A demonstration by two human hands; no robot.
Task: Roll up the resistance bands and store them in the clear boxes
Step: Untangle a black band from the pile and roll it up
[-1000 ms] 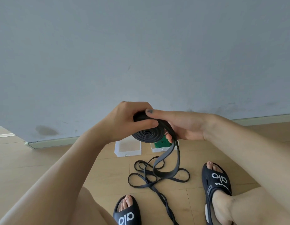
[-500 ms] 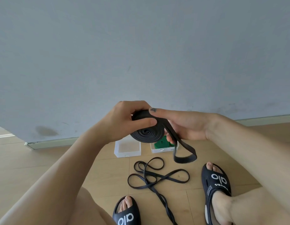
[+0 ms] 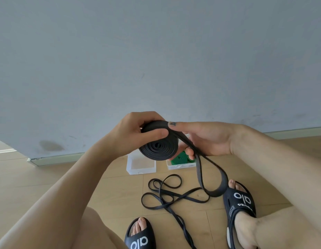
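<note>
Hands meet at chest height over a wooden floor (image 3: 109,193), working a black resistance band (image 3: 158,146) into a tight flat coil against a plain grey wall (image 3: 156,51). The left hand (image 3: 136,135) grips the coil, thumb curled across its near face and fingers wrapped over its far edge. The right hand (image 3: 208,139) pinches the band's loose end where it leaves the roll, thumb laid along the top and fingers curled beneath; from there the unrolled tail hangs down in a loop clear of the floor, in front of the right foot's black slide sandal (image 3: 240,203).

Two clear boxes stand side by side on the floor at the foot of the wall, under the hands. The left clear box (image 3: 141,167) shows only its pale bottom; the right clear box (image 3: 181,165), partly hidden behind the coil and fingers, holds a rolled green band (image 3: 181,157).

Nearer the camera, a thinner black band (image 3: 167,193) lies loose on the boards in tangled loops, one strand running towards the bottom edge between the feet. A second black slide sandal (image 3: 140,236) on the left foot shows at the bottom, white lettering on its strap. Bare forearms and knees fill the lower corners.
</note>
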